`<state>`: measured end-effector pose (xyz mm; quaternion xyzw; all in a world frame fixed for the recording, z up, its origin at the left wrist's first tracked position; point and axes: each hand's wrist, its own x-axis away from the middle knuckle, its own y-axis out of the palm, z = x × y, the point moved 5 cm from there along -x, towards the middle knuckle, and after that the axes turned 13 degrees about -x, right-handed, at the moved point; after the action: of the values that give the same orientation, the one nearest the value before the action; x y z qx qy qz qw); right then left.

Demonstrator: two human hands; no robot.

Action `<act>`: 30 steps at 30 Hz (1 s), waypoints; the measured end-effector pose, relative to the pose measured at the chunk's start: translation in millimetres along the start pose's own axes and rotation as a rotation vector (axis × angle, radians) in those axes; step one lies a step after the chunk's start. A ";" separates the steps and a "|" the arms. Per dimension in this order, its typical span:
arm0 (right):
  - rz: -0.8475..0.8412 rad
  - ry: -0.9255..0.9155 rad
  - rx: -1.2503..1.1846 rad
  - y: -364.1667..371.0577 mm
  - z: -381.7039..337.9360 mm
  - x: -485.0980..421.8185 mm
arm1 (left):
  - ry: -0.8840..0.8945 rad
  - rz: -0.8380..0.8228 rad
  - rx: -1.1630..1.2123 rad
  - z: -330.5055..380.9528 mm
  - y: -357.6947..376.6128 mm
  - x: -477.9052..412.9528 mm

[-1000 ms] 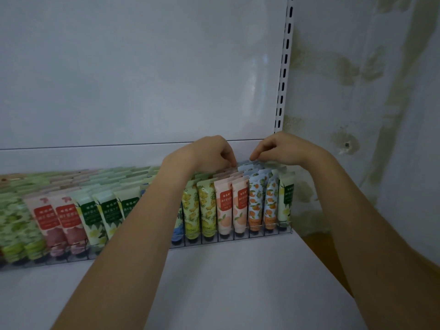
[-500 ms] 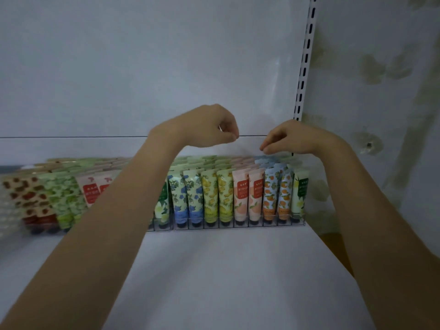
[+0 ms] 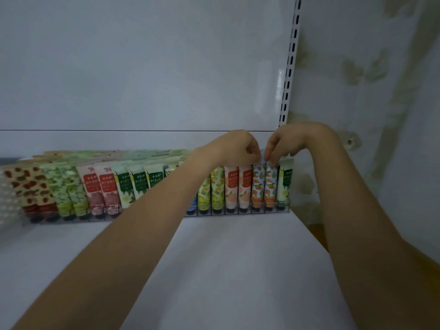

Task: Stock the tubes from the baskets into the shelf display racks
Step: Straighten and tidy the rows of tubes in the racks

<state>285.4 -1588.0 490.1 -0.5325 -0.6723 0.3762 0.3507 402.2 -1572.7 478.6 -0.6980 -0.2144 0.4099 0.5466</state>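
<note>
A clear display rack runs along the back of the white shelf, filled with upright printed tubes in rows. Near its right end stand two orange-fruit tubes. My left hand reaches over the rack with curled fingers and pinches the top edge of the left orange tube. Close beside it, my right hand pinches the top of the right orange tube. A green-label tube fills the last slot on the right. My left forearm hides some blue and yellow tubes.
The white shelf board stretches in front of the rack. A slotted white upright marks the shelf's right end, with a stained wall beyond. Red, green and pink tubes fill the rack's left part. No basket is in view.
Both hands had lifted above the rack half a second ago; now they have come down together onto the tops of the orange tubes. The view has shifted slightly left.
</note>
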 end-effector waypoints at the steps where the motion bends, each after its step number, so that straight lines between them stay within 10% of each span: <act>1: -0.004 0.009 0.002 1.2 0.6 -1.1 | -0.004 -0.012 0.017 1.6 1.4 -1.0; 30: 0.074 -0.232 -0.020 0.4 -32.3 -0.7 | -0.070 -0.114 -0.028 -38.6 -6.6 8.7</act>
<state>313.9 -1584.3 504.8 -0.5132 -0.6920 0.4414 0.2510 439.3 -1586.8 484.5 -0.6775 -0.2787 0.3992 0.5513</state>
